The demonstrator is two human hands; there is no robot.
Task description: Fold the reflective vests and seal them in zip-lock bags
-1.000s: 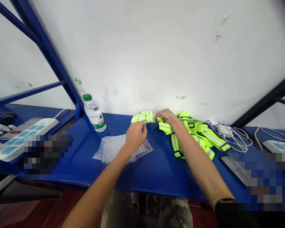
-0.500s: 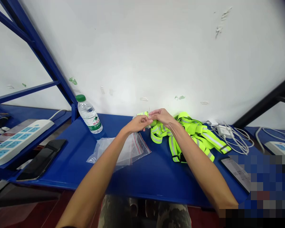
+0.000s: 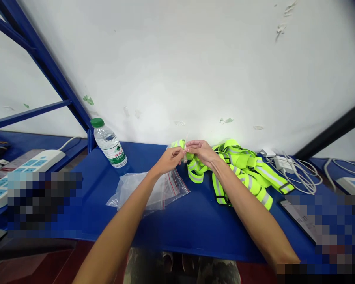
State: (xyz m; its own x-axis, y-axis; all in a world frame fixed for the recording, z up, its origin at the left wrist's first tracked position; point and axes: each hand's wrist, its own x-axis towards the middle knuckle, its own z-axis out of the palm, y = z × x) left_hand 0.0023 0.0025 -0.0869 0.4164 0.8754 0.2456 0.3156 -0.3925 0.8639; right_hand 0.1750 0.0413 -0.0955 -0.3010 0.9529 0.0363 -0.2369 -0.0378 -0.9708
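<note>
My left hand [image 3: 172, 158] and my right hand [image 3: 201, 151] meet at the back middle of the blue table [image 3: 177, 225], fingertips pinched together on the edge of a small clear plastic bag [image 3: 185, 156]. Behind my left hand, a rolled piece of yellow-green reflective strap [image 3: 177, 143] shows, apparently inside clear plastic. A tangled pile of yellow-green reflective straps [image 3: 248, 173] with black buckles lies beside and behind my right forearm. Several clear zip bags [image 3: 156, 191] with red seal lines lie flat near my left forearm, which partly covers them.
A water bottle [image 3: 110, 144] with a green cap stands at the back left. White cables and a charger [image 3: 284, 163] lie at the right, with a phone [image 3: 298, 221] nearer the front. A power strip [image 3: 51, 157] lies at the far left.
The view has shifted slightly. My hands remain together at nearly the same spot, and more of the clear plastic shows below the fingertips.
</note>
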